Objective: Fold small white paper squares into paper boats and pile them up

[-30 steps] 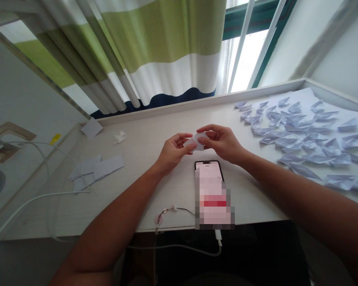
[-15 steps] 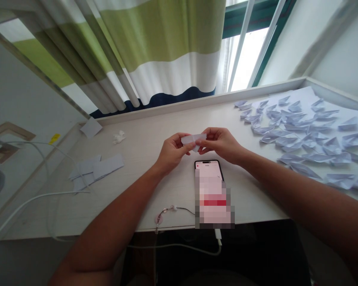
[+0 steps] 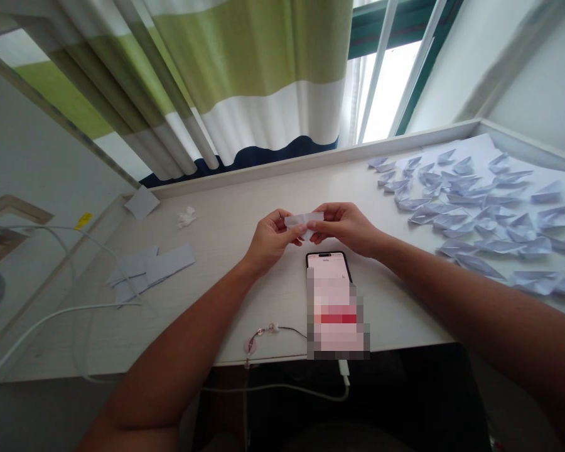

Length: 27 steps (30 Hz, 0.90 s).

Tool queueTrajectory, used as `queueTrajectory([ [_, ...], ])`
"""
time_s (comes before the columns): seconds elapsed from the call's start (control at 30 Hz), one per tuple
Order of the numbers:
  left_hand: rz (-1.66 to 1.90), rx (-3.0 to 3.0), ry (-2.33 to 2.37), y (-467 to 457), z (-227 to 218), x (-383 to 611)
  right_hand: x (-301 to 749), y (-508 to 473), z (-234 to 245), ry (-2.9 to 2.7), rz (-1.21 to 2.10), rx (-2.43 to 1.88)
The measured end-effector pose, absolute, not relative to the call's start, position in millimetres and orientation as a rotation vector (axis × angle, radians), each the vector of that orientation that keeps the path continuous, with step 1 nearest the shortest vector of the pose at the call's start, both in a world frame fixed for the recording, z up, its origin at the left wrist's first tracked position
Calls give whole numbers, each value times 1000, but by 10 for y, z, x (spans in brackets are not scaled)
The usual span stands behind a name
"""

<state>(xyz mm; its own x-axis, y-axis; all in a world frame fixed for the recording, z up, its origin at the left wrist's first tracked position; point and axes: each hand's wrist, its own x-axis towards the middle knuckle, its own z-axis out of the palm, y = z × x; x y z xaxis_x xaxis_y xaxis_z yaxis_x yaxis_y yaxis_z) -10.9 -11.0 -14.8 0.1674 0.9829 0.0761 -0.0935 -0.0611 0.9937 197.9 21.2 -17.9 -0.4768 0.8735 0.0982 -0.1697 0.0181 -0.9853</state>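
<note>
Between my two hands is a small folded piece of white paper (image 3: 304,220), held above the middle of the desk, its top edge nearly level. My left hand (image 3: 274,240) pinches its left part, the thumb lying across the front. From the other side, my right hand (image 3: 346,227) grips the right part with thumb and fingers. The fingertips cover much of the paper's lower part. Just below the hands a phone (image 3: 329,267) lies on the desk, its screen lit and partly blurred out.
Many folded paper boats (image 3: 471,201) crowd the desk's right side. Stacked paper slips (image 3: 169,265), a square sheet (image 3: 142,202) and a crumpled tissue (image 3: 186,217) lie at left. A white cable (image 3: 311,392) runs from the phone below the desk's front edge; a beaded strap (image 3: 261,331) lies beside it.
The hands stay almost in place, both still on the folded paper. The paper's top edge looks slightly straighter, and the whole view has shifted a little.
</note>
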Motion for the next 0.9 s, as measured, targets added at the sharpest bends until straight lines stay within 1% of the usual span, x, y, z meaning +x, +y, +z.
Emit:
queueTrajectory([
  [0.13, 1072, 1279, 983, -121, -120, -129, 1996, 223, -195, -1510, 1551, -764],
  [0.43, 1141, 1185, 957, -125, -92, -130, 2001, 214, -146, -1503, 1472, -688],
  [0.57, 1135, 1271, 906, -155, -50, -138, 2026, 214, -111, -1465, 1497, -696],
  [0.67, 1119, 1348, 951, -158, -48, -144, 2028, 218, -113, -1459, 1515, -713],
  [0.77, 1129, 1476, 1028, -142, -84, -148, 2015, 227, -146, -1533, 1456, -747],
  [0.9, 1154, 1533, 1013, -123, -134, -154, 2003, 239, -188, -1567, 1361, -724],
])
